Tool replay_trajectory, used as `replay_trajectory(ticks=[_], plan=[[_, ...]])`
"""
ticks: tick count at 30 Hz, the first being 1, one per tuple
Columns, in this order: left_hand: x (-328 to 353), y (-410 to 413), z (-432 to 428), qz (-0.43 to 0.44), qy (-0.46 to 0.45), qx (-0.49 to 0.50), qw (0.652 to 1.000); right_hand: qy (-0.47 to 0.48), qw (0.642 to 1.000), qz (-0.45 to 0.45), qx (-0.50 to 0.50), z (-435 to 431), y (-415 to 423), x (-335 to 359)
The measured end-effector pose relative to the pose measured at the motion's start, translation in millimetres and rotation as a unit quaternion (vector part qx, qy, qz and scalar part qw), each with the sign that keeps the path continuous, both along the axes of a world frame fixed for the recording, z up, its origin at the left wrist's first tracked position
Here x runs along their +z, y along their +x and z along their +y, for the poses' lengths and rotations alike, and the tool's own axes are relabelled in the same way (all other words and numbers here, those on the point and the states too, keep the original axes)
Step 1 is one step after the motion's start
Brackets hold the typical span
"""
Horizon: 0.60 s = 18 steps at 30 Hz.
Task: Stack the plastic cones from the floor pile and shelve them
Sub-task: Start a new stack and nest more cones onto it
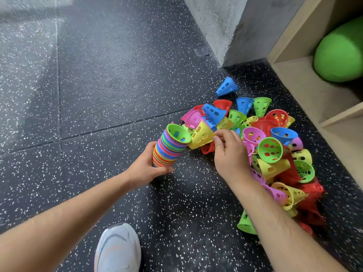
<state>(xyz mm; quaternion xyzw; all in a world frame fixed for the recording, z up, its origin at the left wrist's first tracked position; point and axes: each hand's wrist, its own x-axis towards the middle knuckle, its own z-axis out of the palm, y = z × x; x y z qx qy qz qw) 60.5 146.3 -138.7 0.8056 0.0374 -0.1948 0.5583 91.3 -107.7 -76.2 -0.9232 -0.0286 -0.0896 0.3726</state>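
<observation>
My left hand (146, 169) grips the bottom of a tall stack of nested coloured cones (170, 148), tilted, with a green cone on top opening towards me. My right hand (229, 156) pinches the rim of a yellow perforated cone (200, 137) that lies just right of the stack's mouth, touching it. A loose pile of red, yellow, green, blue and pink cones (275, 150) spreads over the speckled black floor to the right of my hands. One blue cone (226, 86) lies apart, further back.
A wooden shelf unit (306, 89) stands at the right edge, with a green foam roller (339, 54) in its lower compartment. A grey wall corner (222, 26) rises behind the pile. My shoe (117, 250) is at the bottom centre.
</observation>
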Motion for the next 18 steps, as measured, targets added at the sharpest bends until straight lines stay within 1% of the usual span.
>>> replay_trajectory(ticks=[5, 9, 12, 15, 18], plan=[[2, -1, -2, 0.000, 0.007, -0.006, 1.000, 0.002, 0.999, -0.045, -0.016, -6, 1, 9], [0, 0, -2, -0.006, 0.018, -0.011, 1.000, 0.020, 0.995, -0.099, -0.028, -8, 5, 15], [-2, 0, -2, -0.004, 0.019, -0.015, 1.000, 0.025, 0.994, -0.111, -0.004, -1, 6, 21], [-5, 1, -1, -0.003, 0.014, -0.016, 1.000, 0.033, 0.994, -0.093, 0.050, 12, 7, 19], [-9, 1, 0, -0.004, 0.005, -0.014, 1.000, 0.023, 0.992, -0.043, 0.115, 26, 4, 9]])
